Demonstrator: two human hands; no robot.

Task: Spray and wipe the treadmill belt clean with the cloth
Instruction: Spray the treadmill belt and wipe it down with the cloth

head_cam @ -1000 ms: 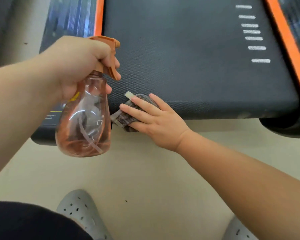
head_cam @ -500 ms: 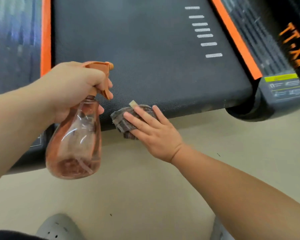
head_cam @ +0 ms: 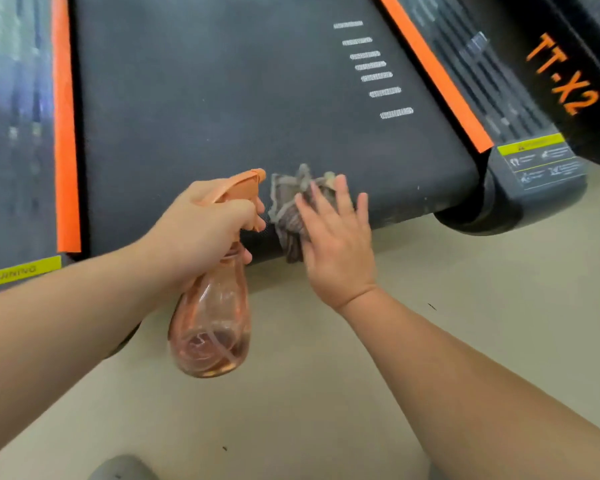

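On the belt (head_cam: 222,98), the cloth (head_cam: 286,209) lies under the spread fingers (head_cam: 342,192) of the right hand (head_cam: 336,251) (left hand (head_cam: 201,230) grips the bottle (head_cam: 210,327)).

Right hand (head_cam: 336,251) flat on cloth (head_cam: 286,206)

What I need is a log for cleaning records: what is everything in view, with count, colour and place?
treadmill belt: one, black, upper centre.
white dashes: seven, white, belt's right side.
side strips: two, orange, flanking the belt.
warning labels: two, yellow and grey, near ends of both side rails.
spray bottle: one, clear orange, just left of the cloth.
cloth: one, grey-brown, on the belt's near edge.
floor: one, beige, foreground.
shoe: one, grey, bottom edge.
left grip: one, bare hand, holds the spray bottle's neck.
right grip: one, bare hand, fingers flat on the cloth.
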